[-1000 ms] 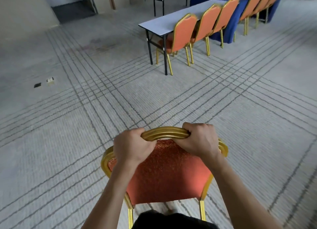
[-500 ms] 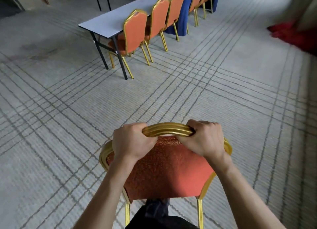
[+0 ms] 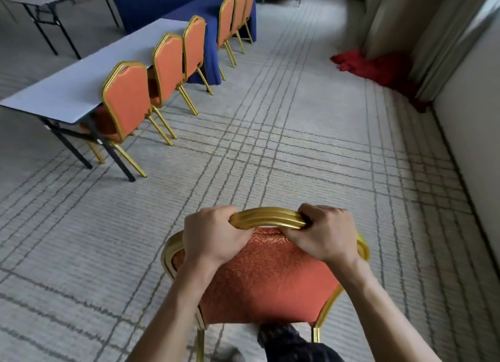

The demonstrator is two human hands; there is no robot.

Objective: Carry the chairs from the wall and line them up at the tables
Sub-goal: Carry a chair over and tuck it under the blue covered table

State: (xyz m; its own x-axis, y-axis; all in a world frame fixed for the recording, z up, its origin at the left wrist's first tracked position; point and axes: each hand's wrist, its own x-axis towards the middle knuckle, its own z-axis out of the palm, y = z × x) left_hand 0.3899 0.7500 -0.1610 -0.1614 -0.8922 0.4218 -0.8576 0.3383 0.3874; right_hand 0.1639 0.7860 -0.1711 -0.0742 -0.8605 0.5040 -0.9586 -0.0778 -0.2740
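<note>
An orange chair (image 3: 267,280) with a gold frame is right in front of me, its back facing me. My left hand (image 3: 212,235) grips the left part of its curved top rail, and my right hand (image 3: 324,234) grips the right part. A white folding table (image 3: 67,88) stands at the left with three matching chairs (image 3: 127,99) lined up along its near side. Beyond it, a blue-draped table (image 3: 162,1) has several more chairs (image 3: 238,9) at it.
Grey carpet with dark grid lines (image 3: 270,145) stretches between me and the tables. A red cloth heap (image 3: 378,67) lies by beige curtains (image 3: 422,31) at the right. A wall (image 3: 470,112) runs along the right side. Another folding table (image 3: 48,1) stands at the far left.
The view has swung right and moved closer to the white table, which now sits further left and larger. Both hands keep the same grip on the chair's top rail.
</note>
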